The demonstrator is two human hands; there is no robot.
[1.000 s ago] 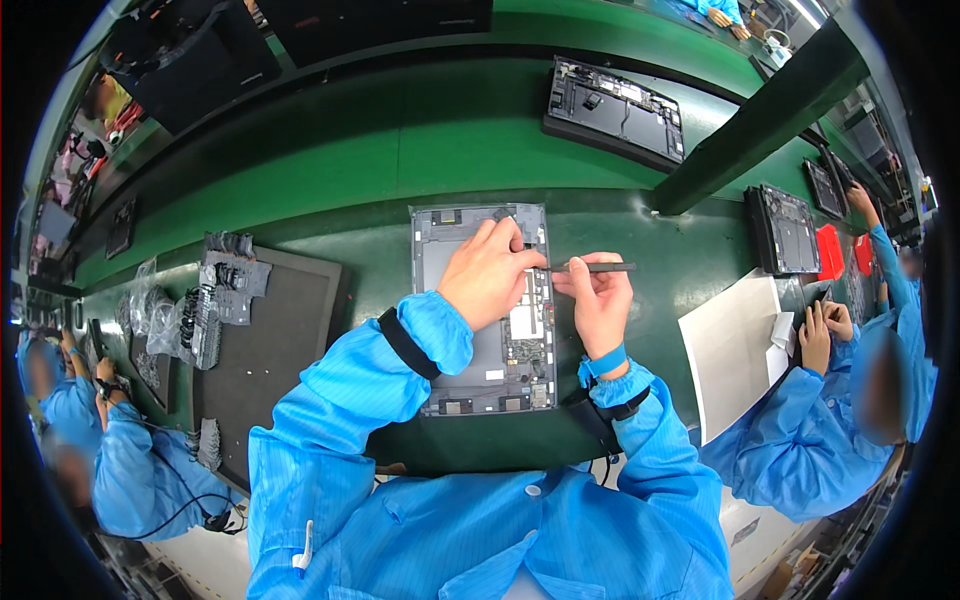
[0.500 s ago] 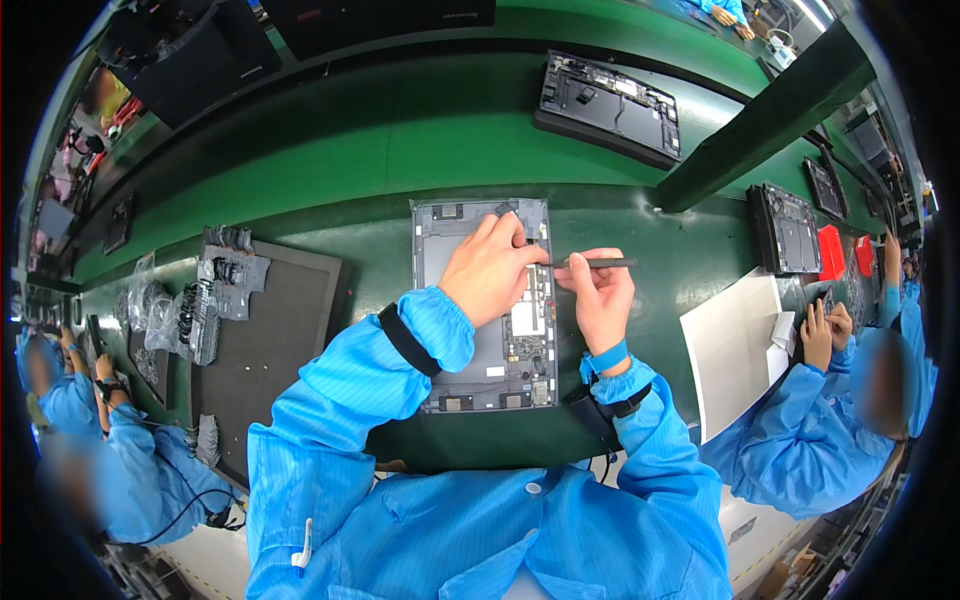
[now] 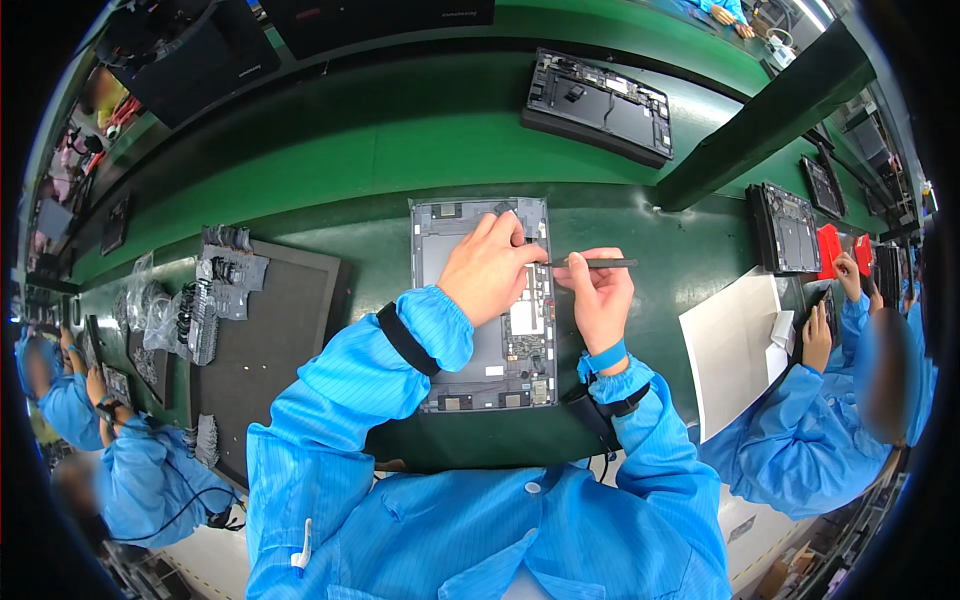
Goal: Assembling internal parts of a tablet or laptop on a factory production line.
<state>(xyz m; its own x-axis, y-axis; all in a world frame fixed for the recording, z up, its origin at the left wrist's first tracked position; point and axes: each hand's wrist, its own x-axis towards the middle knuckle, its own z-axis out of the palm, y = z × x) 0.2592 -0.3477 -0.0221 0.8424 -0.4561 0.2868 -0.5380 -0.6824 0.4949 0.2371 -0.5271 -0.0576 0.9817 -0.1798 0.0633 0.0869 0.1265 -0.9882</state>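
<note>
An opened grey tablet housing [image 3: 460,340] lies on the green bench in front of me, its circuit board [image 3: 525,318] exposed along the right side. My left hand [image 3: 490,265] reaches over its upper half, with thumb and fingers drawn together at the upper end of the board; anything between the fingertips is hidden. My right hand [image 3: 602,300] is just right of the housing and pinches a slim black stick-like tool [image 3: 608,263]. The tool lies roughly level, its tip touching or nearly touching the spot at my left fingertips.
A dark foam board [image 3: 270,375] with grey packed parts [image 3: 235,285] is at left. Beyond the bench, another opened device [image 3: 600,105] sits on the green line. A dark slanted post [image 3: 765,120], white sheets [image 3: 735,350] and a co-worker's hand [image 3: 817,338] are at right.
My hands and the tool have hardly moved. The device on the far line has shifted slightly left. At right, a co-worker's hand has risen toward the red items.
</note>
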